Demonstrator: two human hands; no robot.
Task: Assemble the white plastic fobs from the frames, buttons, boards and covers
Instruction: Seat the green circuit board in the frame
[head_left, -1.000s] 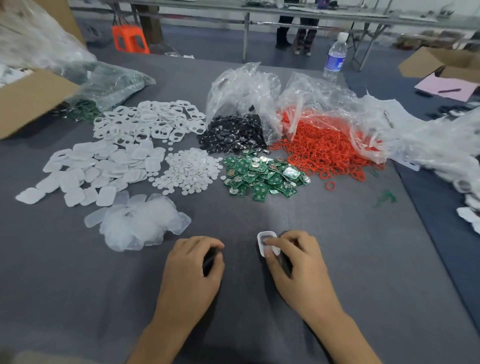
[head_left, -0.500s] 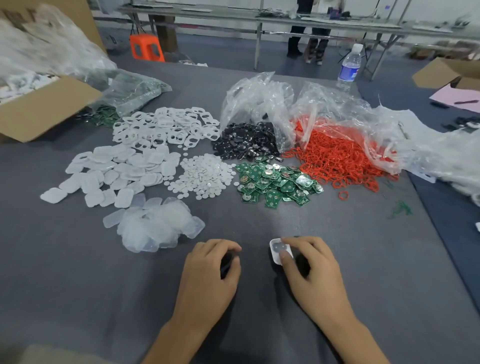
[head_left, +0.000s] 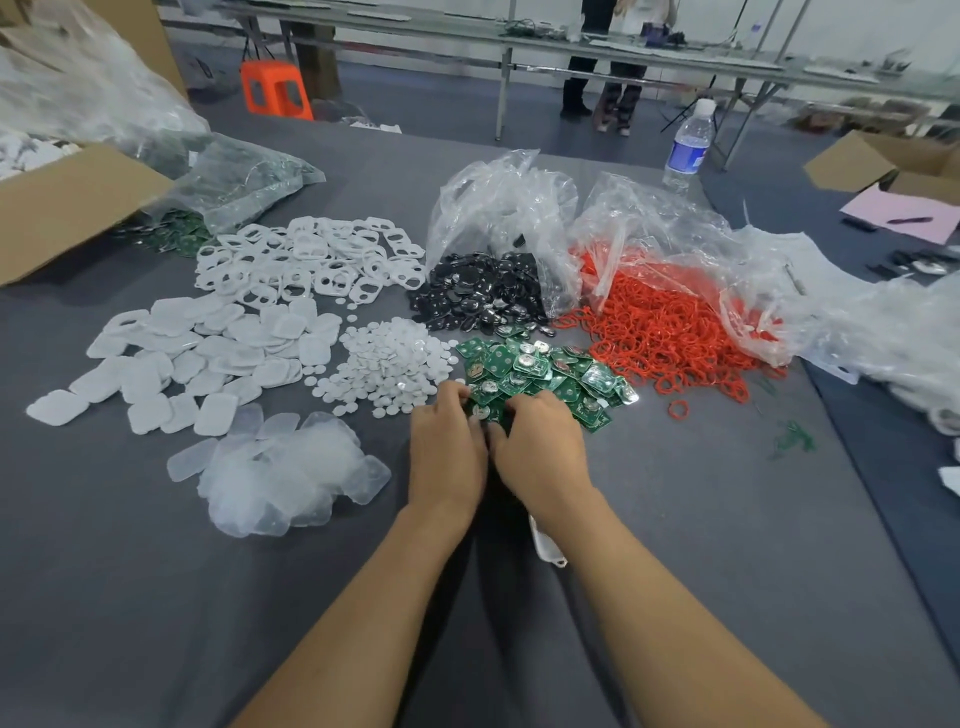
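Note:
My left hand (head_left: 447, 447) and my right hand (head_left: 540, 447) lie side by side, fingers curled down into the near edge of the green board pile (head_left: 545, 369). Their fingertips are hidden, so what they hold is unclear. A partly built white fob (head_left: 546, 545) lies on the grey table, partly under my right forearm. White frames (head_left: 311, 254) are heaped at the back left. White covers (head_left: 208, 353) are spread in front of them. Small white round buttons (head_left: 389, 364) sit just left of the boards. Translucent covers (head_left: 280, 467) are piled left of my left hand.
Black parts (head_left: 483, 296) and red rings (head_left: 665, 327) spill from clear plastic bags behind the boards. A cardboard box (head_left: 67, 208) sits at the far left and a water bottle (head_left: 685, 150) at the table's far edge. People stand by benches beyond.
Both hands have moved forward from the near table to the green board pile. The white fob my right hand was touching now lies behind, by my right forearm.

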